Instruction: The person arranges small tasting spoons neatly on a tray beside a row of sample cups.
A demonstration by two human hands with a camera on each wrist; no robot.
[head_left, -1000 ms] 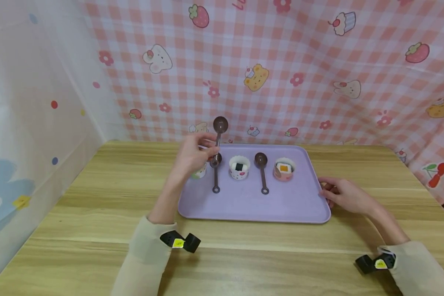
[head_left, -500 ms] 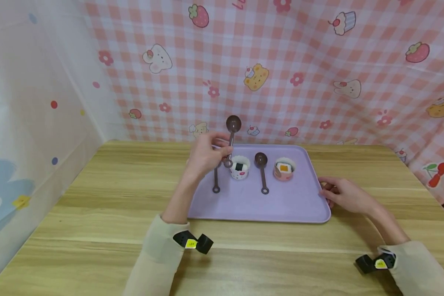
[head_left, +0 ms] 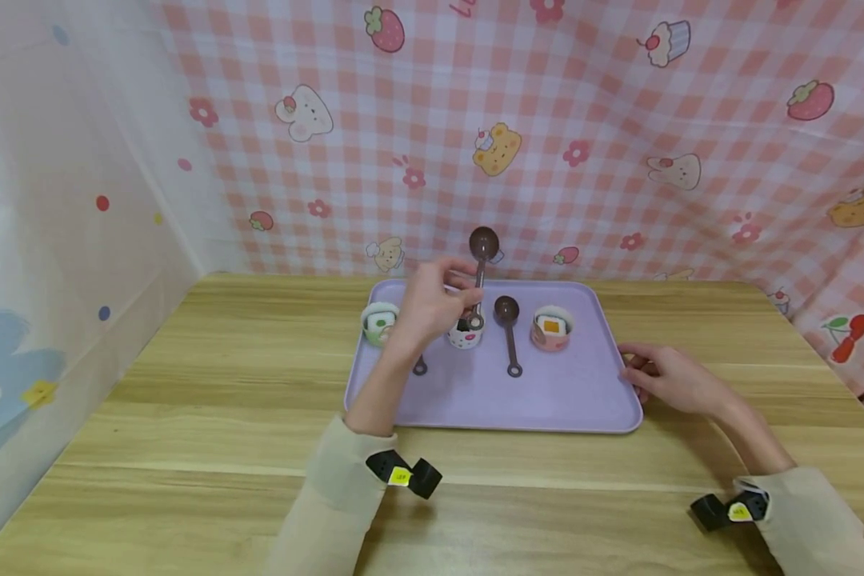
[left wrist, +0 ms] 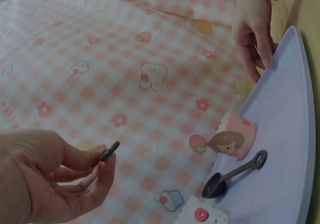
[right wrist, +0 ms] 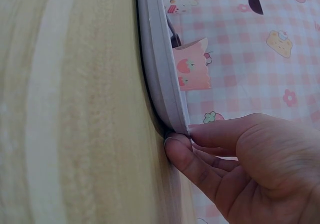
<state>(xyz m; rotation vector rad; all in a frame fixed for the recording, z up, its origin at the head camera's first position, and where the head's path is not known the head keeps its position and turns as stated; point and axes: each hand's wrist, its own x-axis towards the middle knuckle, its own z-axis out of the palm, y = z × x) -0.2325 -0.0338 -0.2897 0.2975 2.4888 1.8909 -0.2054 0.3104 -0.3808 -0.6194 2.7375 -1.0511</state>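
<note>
My left hand (head_left: 435, 304) pinches the handle of a brown measuring spoon (head_left: 484, 243) above the lilac tray (head_left: 569, 404). The spoon stands with its bowl up and its ring end down, overlapping the middle paper cup (head_left: 465, 339) in the head view. In the left wrist view only the dark handle end (left wrist: 110, 151) shows between thumb and fingers. At the tray's right edge, my right hand (head_left: 670, 378) grips the rim; the right wrist view shows thumb and fingers on both sides of it. A second measuring spoon (head_left: 511, 340) lies right of the middle cup.
A green cup (head_left: 378, 330) with a white piece stands left on the tray, a pink cup (head_left: 551, 336) with a white-and-orange piece on the right. A third spoon (head_left: 420, 367) is mostly hidden behind my left hand. A checked cloth (head_left: 590, 200) hangs behind the table (head_left: 533, 496).
My left hand has moved to the right with the upright spoon, from over the left spoon to the middle cup, uncovering the green cup. The right hand stays at the tray's edge.
</note>
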